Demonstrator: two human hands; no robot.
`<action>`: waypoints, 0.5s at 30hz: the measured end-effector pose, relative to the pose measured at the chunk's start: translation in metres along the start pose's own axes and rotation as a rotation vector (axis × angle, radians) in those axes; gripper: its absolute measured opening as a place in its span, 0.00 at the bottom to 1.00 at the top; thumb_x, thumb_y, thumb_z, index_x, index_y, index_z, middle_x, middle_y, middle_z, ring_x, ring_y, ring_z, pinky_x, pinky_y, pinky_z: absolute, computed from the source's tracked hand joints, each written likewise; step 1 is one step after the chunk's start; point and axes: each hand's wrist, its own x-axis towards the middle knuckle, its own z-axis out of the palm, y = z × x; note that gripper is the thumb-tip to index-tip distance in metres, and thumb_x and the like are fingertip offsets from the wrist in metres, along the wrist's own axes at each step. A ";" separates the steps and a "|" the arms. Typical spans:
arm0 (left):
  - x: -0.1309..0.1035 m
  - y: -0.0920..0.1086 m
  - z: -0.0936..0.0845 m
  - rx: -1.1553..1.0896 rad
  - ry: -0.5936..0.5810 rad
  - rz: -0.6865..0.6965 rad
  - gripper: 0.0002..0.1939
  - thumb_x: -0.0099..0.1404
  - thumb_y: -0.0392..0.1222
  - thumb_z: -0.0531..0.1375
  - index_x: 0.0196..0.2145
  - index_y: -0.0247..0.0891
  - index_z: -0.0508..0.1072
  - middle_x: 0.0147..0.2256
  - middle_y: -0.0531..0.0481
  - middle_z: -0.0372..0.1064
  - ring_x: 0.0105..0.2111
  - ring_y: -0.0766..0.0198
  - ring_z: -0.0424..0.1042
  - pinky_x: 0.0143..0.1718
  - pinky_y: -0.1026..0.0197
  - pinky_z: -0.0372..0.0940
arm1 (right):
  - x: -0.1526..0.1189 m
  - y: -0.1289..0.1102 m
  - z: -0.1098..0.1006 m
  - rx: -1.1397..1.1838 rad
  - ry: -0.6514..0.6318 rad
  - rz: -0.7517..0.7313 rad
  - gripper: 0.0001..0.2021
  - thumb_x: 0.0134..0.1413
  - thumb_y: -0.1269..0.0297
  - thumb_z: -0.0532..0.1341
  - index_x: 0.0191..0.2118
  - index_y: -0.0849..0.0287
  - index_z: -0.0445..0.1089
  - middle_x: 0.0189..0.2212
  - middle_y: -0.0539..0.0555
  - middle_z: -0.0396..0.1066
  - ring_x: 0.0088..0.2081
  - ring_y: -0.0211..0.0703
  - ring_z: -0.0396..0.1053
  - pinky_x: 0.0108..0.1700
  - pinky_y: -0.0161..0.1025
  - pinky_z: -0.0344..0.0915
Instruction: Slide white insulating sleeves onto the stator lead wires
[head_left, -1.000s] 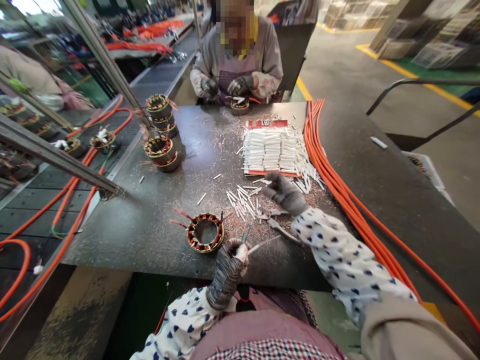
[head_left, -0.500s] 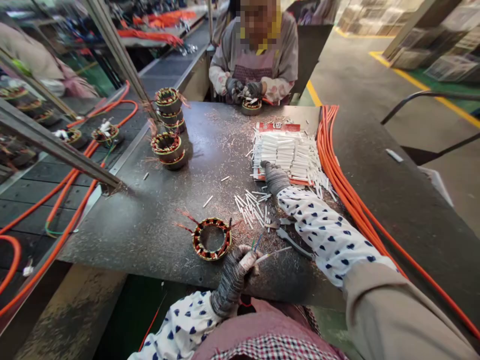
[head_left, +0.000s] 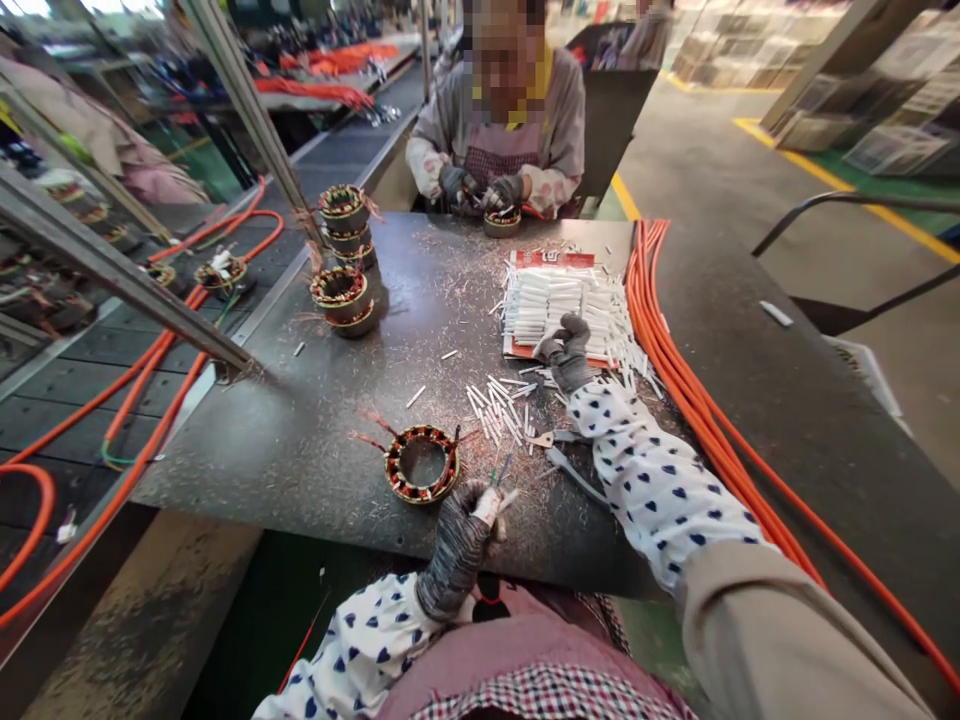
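Note:
My left hand, in a grey glove, is closed in a pinch near the table's front edge. From its fingertips stick out thin green and blue wires and a white tube. Just beyond it lies a ring-shaped motor stator with copper windings and loose red-brown leads. My right hand, also gloved, is at the near left edge of a pile of white tubes. Its fingers are curled, apparently pinching one white tube. Loose tubes and grey-handled pliers lie nearer.
Stacked stators stand at the back left beside a metal post. Orange cables run along the right side. Across the table, a co-worker's gloved hands work on another stator. Copper scraps litter the surface.
My right hand has drawn back slightly to the right and its fingers have curled in. My left hand still pinches the wires, shifted a little. The whole view has moved slightly.

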 end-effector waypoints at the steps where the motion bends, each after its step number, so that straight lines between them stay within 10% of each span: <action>1: -0.001 0.001 0.000 0.005 0.005 0.014 0.27 0.57 0.67 0.65 0.21 0.41 0.65 0.15 0.56 0.60 0.14 0.70 0.55 0.18 0.65 0.51 | -0.009 -0.009 -0.003 0.070 0.012 0.036 0.27 0.56 0.64 0.56 0.62 0.49 0.54 0.42 0.50 0.69 0.35 0.39 0.70 0.44 0.44 0.75; 9: -0.010 0.000 0.005 -0.007 0.061 0.051 0.27 0.56 0.65 0.67 0.21 0.40 0.65 0.15 0.56 0.63 0.14 0.71 0.58 0.18 0.67 0.54 | -0.147 -0.079 -0.029 0.815 -0.135 0.397 0.29 0.41 0.62 0.75 0.51 0.44 0.66 0.37 0.43 0.71 0.33 0.37 0.72 0.34 0.40 0.79; 15: -0.021 -0.001 0.009 -0.011 0.046 -0.002 0.26 0.53 0.65 0.69 0.24 0.40 0.68 0.15 0.56 0.64 0.13 0.71 0.59 0.16 0.68 0.51 | -0.175 -0.090 -0.032 0.930 -0.045 0.400 0.28 0.41 0.65 0.75 0.49 0.43 0.66 0.35 0.40 0.70 0.33 0.35 0.71 0.41 0.44 0.80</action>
